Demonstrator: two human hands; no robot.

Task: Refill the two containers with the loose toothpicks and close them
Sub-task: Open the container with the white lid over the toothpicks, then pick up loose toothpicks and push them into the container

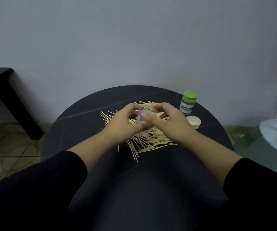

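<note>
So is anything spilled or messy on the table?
Yes, toothpicks lie scattered in a loose heap across the middle of the table, under the left hand and right hand, which hold a clear tub. A white lid lies loose beside the green-capped bottle.

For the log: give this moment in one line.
left hand: holds clear container | right hand: holds it too | toothpicks: on table | green container: shut
</note>
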